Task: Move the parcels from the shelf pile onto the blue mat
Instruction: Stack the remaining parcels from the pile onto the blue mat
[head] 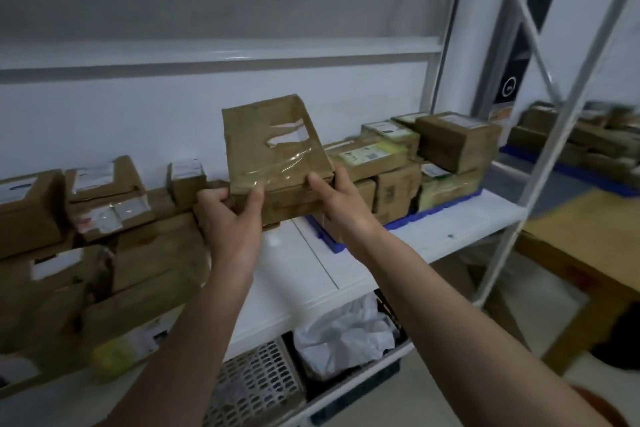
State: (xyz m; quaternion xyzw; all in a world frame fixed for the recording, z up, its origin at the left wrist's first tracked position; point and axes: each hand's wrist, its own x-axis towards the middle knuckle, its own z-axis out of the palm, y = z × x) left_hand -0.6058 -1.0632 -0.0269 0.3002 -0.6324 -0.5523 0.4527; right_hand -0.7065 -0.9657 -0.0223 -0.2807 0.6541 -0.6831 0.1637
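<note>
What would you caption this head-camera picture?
Both hands, left hand and right hand, hold a taped cardboard parcel above the shelf, between pile and blue mat.

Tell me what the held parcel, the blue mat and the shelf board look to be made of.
Held parcel: brown corrugated cardboard, matte and scuffed, with glossy clear tape whose wrinkles catch the light. Blue mat: likely moulded plastic; even saturated blue with a ridged-looking edge, though blurred. Shelf board: smooth white surface with a soft sheen, probably painted metal or laminate; the look leaves that open.
</note>
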